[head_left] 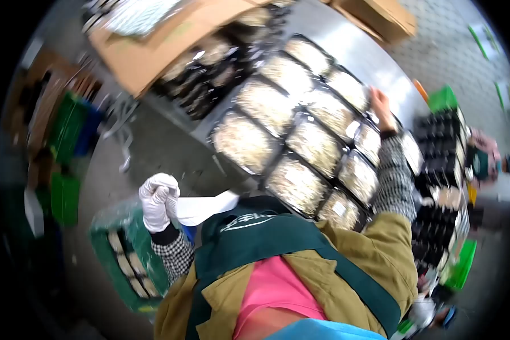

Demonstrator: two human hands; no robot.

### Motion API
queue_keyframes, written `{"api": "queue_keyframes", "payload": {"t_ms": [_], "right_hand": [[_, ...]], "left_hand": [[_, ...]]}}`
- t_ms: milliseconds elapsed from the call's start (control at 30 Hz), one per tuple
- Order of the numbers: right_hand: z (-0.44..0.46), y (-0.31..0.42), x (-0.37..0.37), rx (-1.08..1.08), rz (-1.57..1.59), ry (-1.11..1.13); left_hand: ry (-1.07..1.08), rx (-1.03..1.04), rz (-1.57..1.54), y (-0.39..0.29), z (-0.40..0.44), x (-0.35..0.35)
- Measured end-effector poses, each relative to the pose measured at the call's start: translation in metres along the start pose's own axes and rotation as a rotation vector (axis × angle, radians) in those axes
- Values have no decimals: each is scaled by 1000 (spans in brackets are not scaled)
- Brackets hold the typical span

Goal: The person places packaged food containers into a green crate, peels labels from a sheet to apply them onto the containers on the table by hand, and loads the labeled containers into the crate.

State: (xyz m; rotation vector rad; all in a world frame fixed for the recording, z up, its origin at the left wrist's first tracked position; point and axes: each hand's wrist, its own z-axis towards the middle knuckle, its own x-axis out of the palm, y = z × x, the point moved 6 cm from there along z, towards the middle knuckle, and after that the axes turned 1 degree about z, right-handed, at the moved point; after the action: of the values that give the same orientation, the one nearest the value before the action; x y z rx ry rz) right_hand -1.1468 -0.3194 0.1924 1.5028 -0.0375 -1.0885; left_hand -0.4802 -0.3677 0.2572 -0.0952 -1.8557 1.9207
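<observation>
While my left hand, in a white glove, is closed with fingertips pinched around one end of a long white strip, my bare right hand reaches out to the far right edge of the block of wrapped trays, its fingers held together and slightly bent; blur keeps me from telling whether it grips a tray or only touches one. That block, my landmark, lies in rows on a shiny metal table, each black tray filled with pale, stringy contents under clear film, and a few bear small white labels. The strip hangs to the left of the block, just above the top of my dark green apron. Beyond the block to the upper left, more filled trays are piled beside a brown cardboard sheet. Well to the left of the block and lower down, a green crate lined with clear plastic holds further packs. To its right stand tall stacks of black trays, with a person in pink past them.
</observation>
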Motion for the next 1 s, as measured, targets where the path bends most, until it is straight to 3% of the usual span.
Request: {"api": "queue_keyframes", "payload": {"t_ms": [33, 100, 133, 233, 300, 367, 567, 633, 700, 767, 833, 900, 967, 1000], "right_hand": [[10, -2, 2, -56, -149, -89], [23, 9, 12, -57, -241, -90], [28, 14, 23, -50, -314, -89], [38, 17, 55, 22, -417, -98], [34, 19, 68, 107, -514, -114], [21, 28, 78, 11, -711, -283], [22, 15, 76, -61, -621, -315], [12, 28, 85, -230, -507, -338], [-29, 98, 111, -176, -123, 25], [-109, 168, 154, 57, 261, 650], [-175, 219, 176, 55, 399, 1061], [-204, 234, 186, 218, 568, 1085], [-189, 229, 186, 141, 643, 954], [-168, 228, 178, 47, 510, 854]], "left_hand": [[52, -80, 4, 6, 4, 20], [183, 29, 315, -2, 11, 55], [257, -11, 247, 4, 12, 65], [277, -136, 257, 22, 14, 74], [175, -223, 212, 21, 14, 84], [119, -264, 221, 22, 14, 87], [126, -313, 222, 44, 26, 103], [52, -254, 298, 55, 33, 111], [-60, -117, 373, 56, 40, 122], [-104, -54, 397, 64, 49, 133], [-119, -195, 364, 88, 53, 130], [-43, -65, 442, 79, 60, 138], [36, 110, 400, 66, 62, 147], [113, -57, 444, 68, 60, 145]]}}
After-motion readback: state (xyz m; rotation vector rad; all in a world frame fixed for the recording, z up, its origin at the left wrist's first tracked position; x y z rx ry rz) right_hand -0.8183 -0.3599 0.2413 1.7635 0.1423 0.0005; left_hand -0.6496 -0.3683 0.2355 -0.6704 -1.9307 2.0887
